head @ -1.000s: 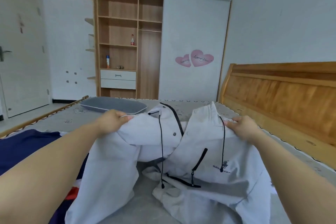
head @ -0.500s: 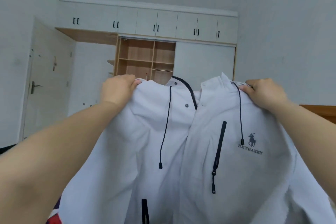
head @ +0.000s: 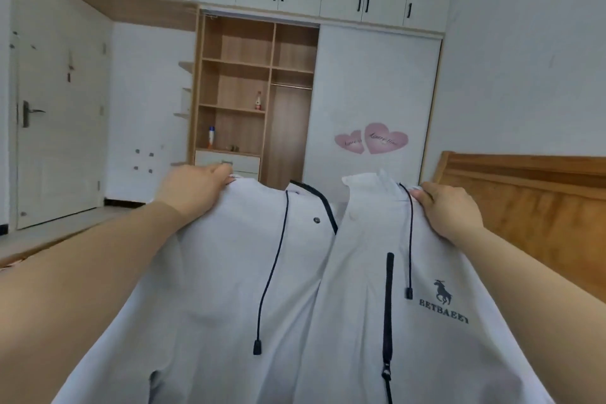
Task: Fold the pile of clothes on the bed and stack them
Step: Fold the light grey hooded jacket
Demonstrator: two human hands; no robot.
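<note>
A white hooded jacket (head: pixel 229 272) with black drawstrings, a black zipper and a horse logo hangs spread out in front of me, its front facing me and unzipped at the collar. My left hand (head: pixel 193 190) grips its left shoulder. My right hand (head: pixel 449 210) grips its right shoulder. The jacket hides the bed surface and the rest of the clothes.
A wooden headboard (head: pixel 541 203) stands at the right. Ahead is a wardrobe (head: pixel 255 92) with open shelves holding bottles, and a sliding door with pink heart stickers (head: pixel 372 139). A white room door (head: pixel 55 128) is at the left.
Both hands lifted the jacket off the bed and held it up spread out; since half a second ago it has come down a little and the view has tilted lower.
</note>
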